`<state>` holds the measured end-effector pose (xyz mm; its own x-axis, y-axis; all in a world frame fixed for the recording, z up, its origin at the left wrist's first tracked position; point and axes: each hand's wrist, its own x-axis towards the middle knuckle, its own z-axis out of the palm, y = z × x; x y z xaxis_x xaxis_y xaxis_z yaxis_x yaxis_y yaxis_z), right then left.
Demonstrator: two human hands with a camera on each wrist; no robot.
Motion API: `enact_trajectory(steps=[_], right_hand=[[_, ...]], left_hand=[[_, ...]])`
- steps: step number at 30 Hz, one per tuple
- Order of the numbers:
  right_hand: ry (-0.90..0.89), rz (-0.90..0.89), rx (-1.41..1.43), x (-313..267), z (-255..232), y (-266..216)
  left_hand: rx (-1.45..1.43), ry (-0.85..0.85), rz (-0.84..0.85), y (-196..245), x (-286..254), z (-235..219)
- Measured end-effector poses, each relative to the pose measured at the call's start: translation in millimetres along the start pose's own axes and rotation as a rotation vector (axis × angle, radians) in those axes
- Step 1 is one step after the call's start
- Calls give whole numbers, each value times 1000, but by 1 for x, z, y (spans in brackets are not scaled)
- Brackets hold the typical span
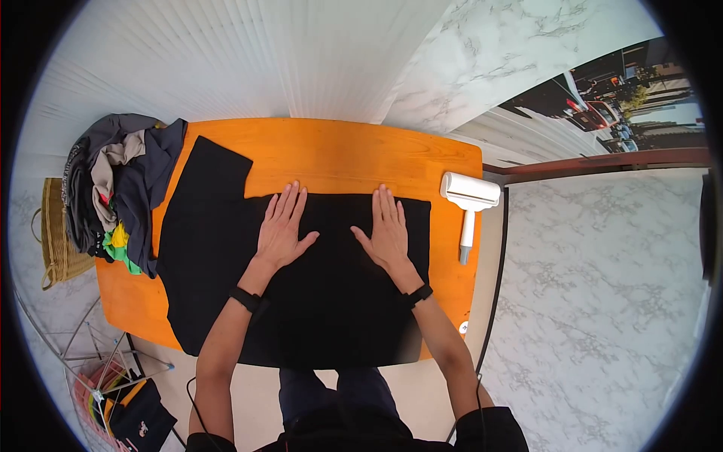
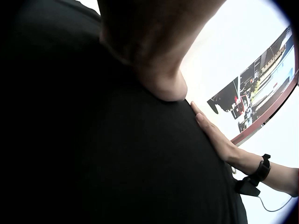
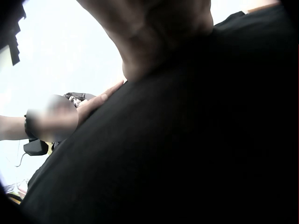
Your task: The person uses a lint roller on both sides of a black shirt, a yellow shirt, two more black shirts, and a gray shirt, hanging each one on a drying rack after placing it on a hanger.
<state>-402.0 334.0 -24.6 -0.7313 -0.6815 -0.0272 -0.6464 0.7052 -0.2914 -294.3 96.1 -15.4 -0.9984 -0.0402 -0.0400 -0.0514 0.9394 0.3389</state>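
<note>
A black T-shirt [image 1: 339,301] lies spread flat over the orange wooden table, a short sleeve pointing to the far left and its hem side to the right. My left hand [image 1: 282,232] rests flat on it, fingers straight, tips reaching past the shirt's far edge. To its right, my right hand [image 1: 388,235] also lies flat on the cloth, fingers straight and thumb spread inward, fingertips just beyond the same edge. Both wrist views are largely filled by the black cloth under the palms.
A white lint roller [image 1: 468,203] lies at the table's [image 1: 324,154] right side. Crumpled dark and coloured clothes [image 1: 128,181] are heaped at the left end, beside a woven basket [image 1: 62,241]. A metal drying rack [image 1: 98,369] stands low at the left. Behind the table rises a white wall.
</note>
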Motion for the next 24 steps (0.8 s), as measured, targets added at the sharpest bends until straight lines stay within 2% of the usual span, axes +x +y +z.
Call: enact_trajectory(steps=[2, 6, 7, 8, 9, 13, 17, 24], right_hand=[[91, 91, -8, -3, 1, 3], [169, 132, 22, -9, -2, -15], [96, 44, 63, -10, -6, -27], [19, -42, 105, -12, -6, -35], [46, -104, 143, -13, 2, -36], [-10, -45, 58, -19, 1, -13], [74, 87, -29, -38, -6, 25], [151, 211, -44, -53, -9, 40]], left_hand=[[17, 6, -8, 4, 1, -4], [63, -7, -27, 14, 8, -21], [65, -7, -26, 14, 9, -23], [58, -15, 87, 13, 11, -21], [48, -27, 203, 12, 13, -18], [13, -59, 200, 4, 15, -3], [29, -76, 162, 6, 16, -4], [90, -112, 112, 10, 16, -10]])
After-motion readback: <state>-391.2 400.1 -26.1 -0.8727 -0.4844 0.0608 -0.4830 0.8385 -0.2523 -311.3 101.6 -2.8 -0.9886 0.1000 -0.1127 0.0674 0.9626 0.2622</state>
